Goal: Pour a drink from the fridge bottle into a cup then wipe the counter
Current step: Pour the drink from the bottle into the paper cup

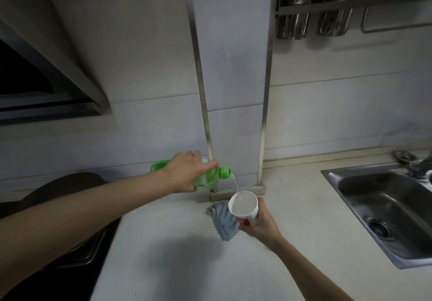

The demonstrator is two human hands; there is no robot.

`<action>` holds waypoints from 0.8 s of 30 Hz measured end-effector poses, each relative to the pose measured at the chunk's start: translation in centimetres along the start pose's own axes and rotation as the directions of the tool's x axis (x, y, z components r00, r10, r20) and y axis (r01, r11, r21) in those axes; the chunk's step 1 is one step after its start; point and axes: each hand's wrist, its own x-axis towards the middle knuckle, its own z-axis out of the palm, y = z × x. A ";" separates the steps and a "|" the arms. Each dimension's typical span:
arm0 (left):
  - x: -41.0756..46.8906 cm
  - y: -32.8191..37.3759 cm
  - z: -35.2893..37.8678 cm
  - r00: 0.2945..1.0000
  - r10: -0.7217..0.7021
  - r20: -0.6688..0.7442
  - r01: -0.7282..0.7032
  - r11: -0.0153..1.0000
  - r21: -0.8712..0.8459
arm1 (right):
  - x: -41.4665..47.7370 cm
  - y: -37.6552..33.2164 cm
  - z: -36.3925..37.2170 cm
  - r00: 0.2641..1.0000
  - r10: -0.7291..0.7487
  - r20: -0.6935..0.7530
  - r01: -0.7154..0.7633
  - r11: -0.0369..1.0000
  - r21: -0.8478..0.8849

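Left hand (187, 172) wraps its fingers round the green plastic bottle (210, 176), tipped nearly flat, neck toward the cup. A thin clear stream runs from its mouth into the white cup (243, 204), which holds pale liquid. Right hand (261, 226) grips that cup just above the worktop (175, 265), near the back edge. A grey-blue cloth (222, 221) lies beside it. Steel sink (385, 207) sits at the right edge.
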 end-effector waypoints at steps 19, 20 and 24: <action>0.3 0.7 1.8 1.000 -0.020 0.014 0.020 1.000 0.005 | -0.8 0.3 -0.2 0.994 -0.049 -0.096 0.014 0.942 -0.335; 0.2 0.6 1.9 1.000 -0.025 0.017 0.025 1.000 0.006 | -0.7 0.3 -0.1 0.994 -0.051 -0.096 0.014 0.937 -0.348; -0.1 0.3 2.5 1.000 -0.010 0.029 0.009 1.000 0.015 | -0.6 0.2 0.5 0.996 -0.041 -0.074 0.016 0.951 -0.309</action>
